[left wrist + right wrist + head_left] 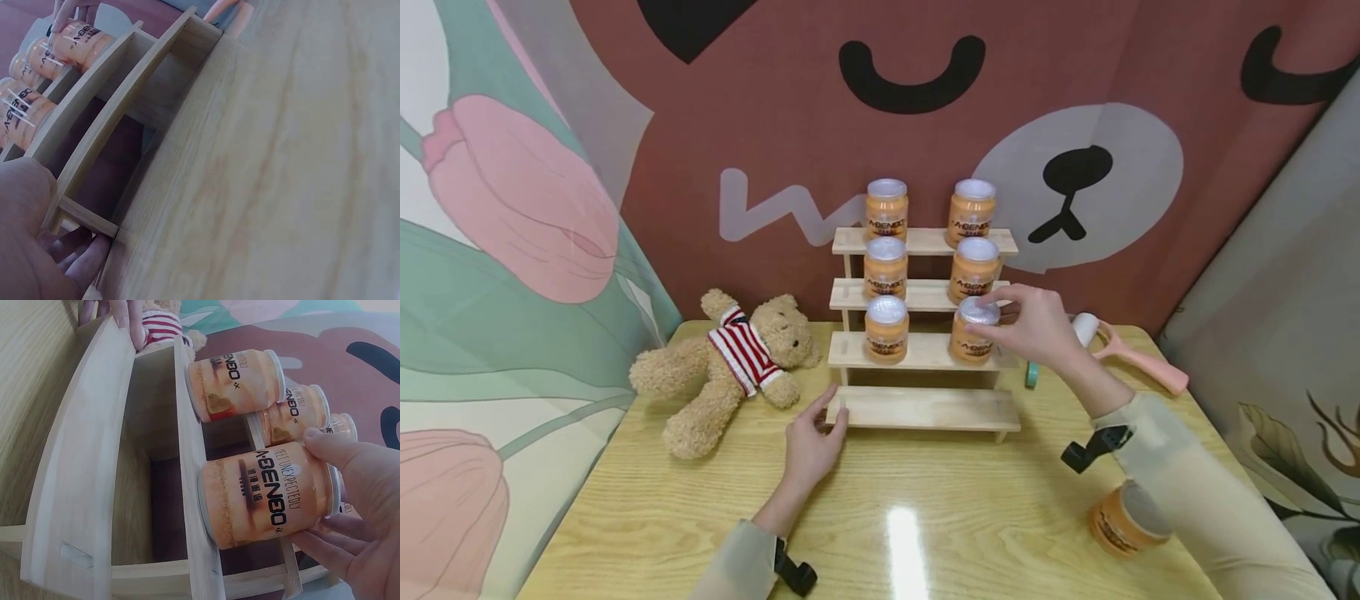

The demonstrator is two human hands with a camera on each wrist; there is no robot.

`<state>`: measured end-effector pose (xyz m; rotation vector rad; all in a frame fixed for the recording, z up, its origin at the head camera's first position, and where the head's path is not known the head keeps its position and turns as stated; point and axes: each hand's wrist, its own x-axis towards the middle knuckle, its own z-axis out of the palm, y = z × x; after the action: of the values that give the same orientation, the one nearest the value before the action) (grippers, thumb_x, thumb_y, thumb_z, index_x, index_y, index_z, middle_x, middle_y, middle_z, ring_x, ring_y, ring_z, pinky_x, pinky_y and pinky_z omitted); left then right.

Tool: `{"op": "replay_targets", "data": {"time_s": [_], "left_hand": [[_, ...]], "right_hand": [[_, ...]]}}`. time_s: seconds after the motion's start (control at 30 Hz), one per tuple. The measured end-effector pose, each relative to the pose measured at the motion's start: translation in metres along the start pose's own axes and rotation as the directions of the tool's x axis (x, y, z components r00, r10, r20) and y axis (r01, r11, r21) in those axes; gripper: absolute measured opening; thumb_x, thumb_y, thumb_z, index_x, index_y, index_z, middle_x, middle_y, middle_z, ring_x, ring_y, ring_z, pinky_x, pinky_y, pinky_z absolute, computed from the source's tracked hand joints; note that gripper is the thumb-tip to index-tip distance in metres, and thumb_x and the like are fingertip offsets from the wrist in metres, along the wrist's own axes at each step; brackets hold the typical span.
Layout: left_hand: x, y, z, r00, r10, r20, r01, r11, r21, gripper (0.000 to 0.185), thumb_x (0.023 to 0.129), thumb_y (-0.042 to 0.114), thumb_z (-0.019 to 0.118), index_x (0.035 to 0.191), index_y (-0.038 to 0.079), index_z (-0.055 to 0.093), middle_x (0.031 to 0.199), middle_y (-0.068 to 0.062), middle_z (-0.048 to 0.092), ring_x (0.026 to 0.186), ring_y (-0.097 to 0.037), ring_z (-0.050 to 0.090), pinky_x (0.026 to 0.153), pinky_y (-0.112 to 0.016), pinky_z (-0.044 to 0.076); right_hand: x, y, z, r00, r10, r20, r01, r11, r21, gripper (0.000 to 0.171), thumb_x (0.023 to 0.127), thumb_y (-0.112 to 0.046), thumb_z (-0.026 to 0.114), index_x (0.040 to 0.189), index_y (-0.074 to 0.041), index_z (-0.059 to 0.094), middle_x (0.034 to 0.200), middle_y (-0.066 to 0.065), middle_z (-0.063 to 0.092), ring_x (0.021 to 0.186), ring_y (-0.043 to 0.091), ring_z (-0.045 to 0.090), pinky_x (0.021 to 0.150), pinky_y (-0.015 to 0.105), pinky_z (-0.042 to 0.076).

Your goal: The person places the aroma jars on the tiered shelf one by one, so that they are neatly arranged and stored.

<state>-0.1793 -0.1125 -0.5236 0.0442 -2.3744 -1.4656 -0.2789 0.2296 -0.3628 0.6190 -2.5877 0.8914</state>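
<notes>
A stepped wooden display rack [925, 408] stands on the table, with orange cans in pairs on its upper three tiers. My right hand [1033, 325] grips the right-hand can [972, 340] on the second tier from the bottom, thumb on one side and fingers on the other. That can [269, 494] stands with its base on the tier in the right wrist view. My left hand [814, 442] holds the left end of the lowest tier; in the left wrist view its fingers [87, 256] curl around the rack's end. Beside the held can stands another can [886, 332].
A teddy bear [741, 358] in a striped shirt lies left of the rack. At the right are a pink-handled lint roller [1142, 360] and a small teal object [1032, 375]. Another orange can [1116, 525] is near my right forearm, partly hidden by the sleeve.
</notes>
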Motion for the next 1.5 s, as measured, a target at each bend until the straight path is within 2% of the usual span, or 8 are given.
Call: {"op": "replay_targets", "data": {"time_s": [0.27,0.43,0.6,0.77,0.93,1.17,1.33,1.5], "left_hand": [[0.0,0.003,0.0,1.0,0.005,0.003,-0.005,1.0,-0.012,0.045,0.098,0.014,0.076,0.142,0.005,0.069,0.134,-0.021,0.073,0.103,-0.032,0.076,0.088,-0.044,0.066],[0.0,0.002,0.0,1.0,0.001,-0.001,-0.001,1.0,-0.009,0.045,0.098,0.014,0.076,0.142,0.005,0.068,0.133,-0.022,0.073,0.103,-0.032,0.077,0.089,-0.044,0.067],[0.0,0.001,0.0,1.0,-0.005,-0.002,0.005,1.0,0.002,0.045,0.098,0.015,0.076,0.142,0.006,0.069,0.135,-0.021,0.073,0.105,-0.033,0.077,0.09,-0.044,0.067],[-0.001,0.002,0.0,1.0,-0.009,0.001,0.009,1.0,-0.002,0.045,0.098,0.015,0.076,0.142,0.006,0.068,0.136,-0.021,0.072,0.106,-0.033,0.077,0.09,-0.044,0.067],[-0.001,0.002,0.0,1.0,-0.006,0.002,0.006,1.0,-0.004,0.046,0.099,0.015,0.076,0.143,0.006,0.068,0.136,-0.021,0.072,0.105,-0.033,0.077,0.089,-0.043,0.067],[-0.001,0.001,0.0,1.0,-0.005,-0.001,0.005,1.0,-0.007,0.045,0.099,0.016,0.075,0.143,0.007,0.068,0.137,-0.02,0.072,0.105,-0.032,0.077,0.087,-0.041,0.067],[-0.001,0.003,0.001,1.0,-0.008,0.0,0.008,1.0,-0.022,0.045,0.099,0.015,0.076,0.143,0.007,0.068,0.138,-0.02,0.071,0.106,-0.033,0.077,0.087,-0.042,0.067],[-0.001,0.001,0.001,1.0,-0.004,-0.002,0.004,1.0,-0.02,0.045,0.099,0.014,0.075,0.143,0.006,0.068,0.138,-0.02,0.071,0.106,-0.033,0.077,0.088,-0.041,0.067]], "right_hand": [[-0.004,0.0,-0.011,1.0,-0.024,0.018,0.023,0.999,0.039,0.04,0.082,-0.032,0.094,0.112,-0.008,0.081,0.108,0.012,0.075,0.091,0.033,0.081,0.078,0.045,0.069],[-0.009,0.001,-0.025,1.0,0.007,0.014,-0.008,0.999,0.042,0.039,0.086,-0.029,0.091,0.117,-0.008,0.079,0.117,0.016,0.077,0.095,0.032,0.081,0.077,0.041,0.069],[-0.02,0.004,-0.048,0.999,0.036,0.018,-0.035,0.999,-0.024,0.037,0.092,-0.032,0.086,0.12,-0.009,0.078,0.113,0.015,0.079,0.091,0.03,0.081,0.071,0.028,0.066],[-0.035,0.012,-0.071,0.995,0.088,0.048,-0.084,0.993,-0.085,0.033,0.094,-0.033,0.083,0.12,-0.014,0.079,0.112,0.01,0.08,0.086,0.023,0.081,0.065,0.017,0.059],[-0.055,0.026,-0.088,0.993,0.078,0.092,-0.065,0.988,-0.14,0.028,0.095,-0.032,0.082,0.117,-0.014,0.08,0.106,0.009,0.08,0.079,0.01,0.076,0.062,0.02,0.058],[-0.084,0.043,-0.103,0.977,0.069,0.202,-0.043,0.991,-0.129,0.02,0.096,-0.026,0.082,0.115,-0.018,0.08,0.106,0.001,0.08,0.082,-0.004,0.069,0.065,0.02,0.06],[-0.104,0.044,-0.111,0.967,0.085,0.238,-0.043,0.983,-0.178,0.024,0.095,-0.026,0.083,0.117,-0.018,0.08,0.102,-0.005,0.078,0.085,-0.009,0.064,0.065,0.021,0.058],[-0.122,0.045,-0.11,0.953,0.098,0.286,-0.048,0.983,-0.177,0.024,0.094,-0.028,0.083,0.116,-0.018,0.079,0.107,-0.003,0.078,0.085,-0.01,0.064,0.065,0.021,0.059]]}}
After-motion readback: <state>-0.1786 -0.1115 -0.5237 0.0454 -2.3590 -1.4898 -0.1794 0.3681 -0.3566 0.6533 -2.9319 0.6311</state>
